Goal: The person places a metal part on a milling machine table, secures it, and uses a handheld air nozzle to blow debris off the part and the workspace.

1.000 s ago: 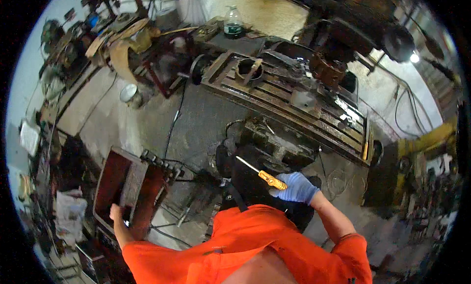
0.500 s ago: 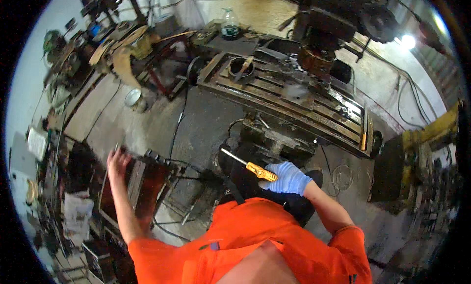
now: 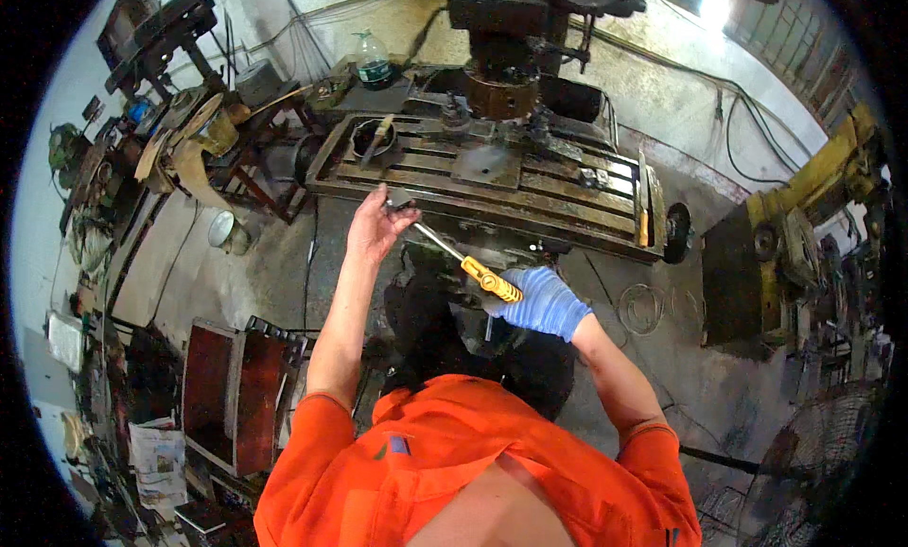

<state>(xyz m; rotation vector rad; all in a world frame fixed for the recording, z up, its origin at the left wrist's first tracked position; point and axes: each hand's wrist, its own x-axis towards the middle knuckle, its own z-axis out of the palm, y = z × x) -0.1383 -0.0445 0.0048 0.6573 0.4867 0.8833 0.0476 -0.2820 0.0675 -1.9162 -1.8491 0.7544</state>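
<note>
Near me, clock set with the worker facing 12: right hand (image 3: pixel 541 301), blue glove, at 1, fingers closed round yellow-handled tool (image 3: pixel 489 279), metal shaft aimed at 11. Left hand (image 3: pixel 376 230), bare, at 11, fingers pinching small dark grey piece (image 3: pixel 399 198). Shaft tip right by the left hand; can't tell if touching the piece. Red-brown open box (image 3: pixel 260 410) at 9. Metal bucket (image 3: pixel 225 230) on floor at 10. Beyond the hands, slotted machine bed (image 3: pixel 558 211) across 12; on it, round dark pot (image 3: pixel 384 153) at 11, brush (image 3: pixel 380 133) leaning in it. Farthest, clear bottle (image 3: pixel 372 63), 11 to 12.
</note>
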